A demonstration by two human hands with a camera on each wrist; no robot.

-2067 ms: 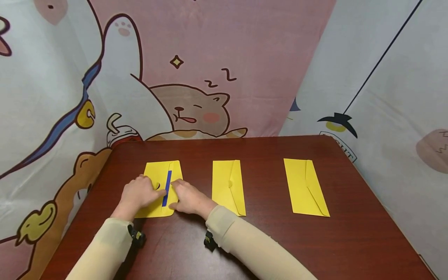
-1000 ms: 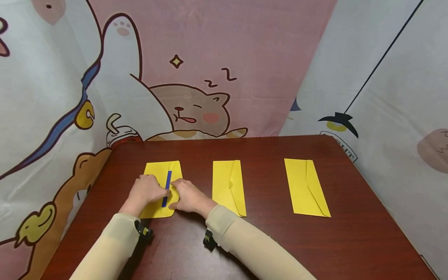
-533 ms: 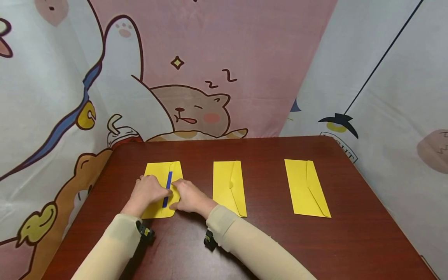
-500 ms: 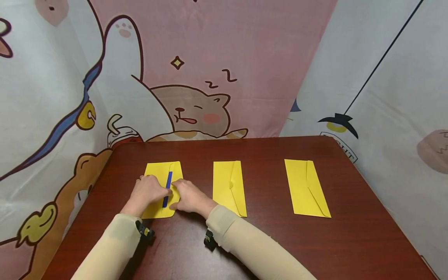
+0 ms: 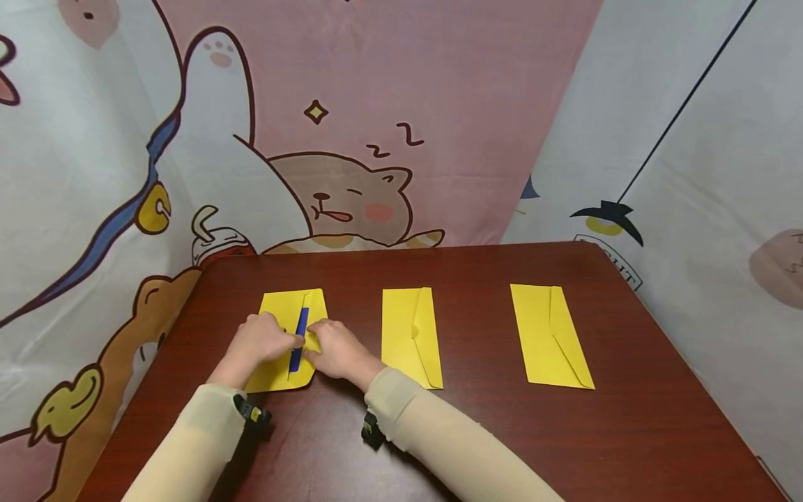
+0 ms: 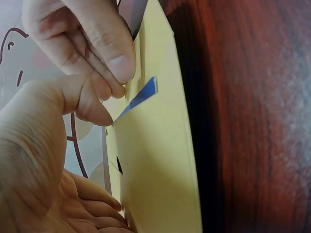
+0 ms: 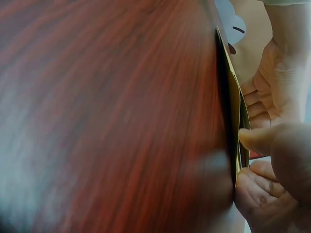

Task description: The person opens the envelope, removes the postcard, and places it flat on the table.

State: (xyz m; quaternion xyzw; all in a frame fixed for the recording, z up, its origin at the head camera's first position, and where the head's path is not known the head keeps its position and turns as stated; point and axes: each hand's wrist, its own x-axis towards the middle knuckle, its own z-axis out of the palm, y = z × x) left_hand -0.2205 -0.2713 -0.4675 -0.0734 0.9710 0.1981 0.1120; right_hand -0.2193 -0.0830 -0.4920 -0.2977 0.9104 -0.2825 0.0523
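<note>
A yellow envelope (image 5: 279, 307) lies on the table at the left, its mouth spread and a blue strip (image 5: 302, 322) showing inside. The left hand (image 5: 258, 346) holds its front panel, thumb tip at the edge of the mouth beside the blue. In the left wrist view this hand's other fingers (image 6: 97, 209) reach the envelope farther along; their tips are partly hidden. From the right, the right hand (image 5: 341, 351) pinches the flap side between thumb and fingers. The right wrist view has the envelope (image 7: 234, 104) edge-on, with a gap between its layers.
Two more yellow envelopes, a middle one (image 5: 399, 328) and a right one (image 5: 544, 341), lie flap side up on the brown wooden table (image 5: 477, 418). Behind stands a cartoon-printed cloth (image 5: 464, 104). A small black device (image 5: 252, 413) sits at the left wrist.
The left hand shifted right, then slightly back left. The right thumb moved up closer to its fingertips. The envelope's mouth gapes a little wider, baring more blue.
</note>
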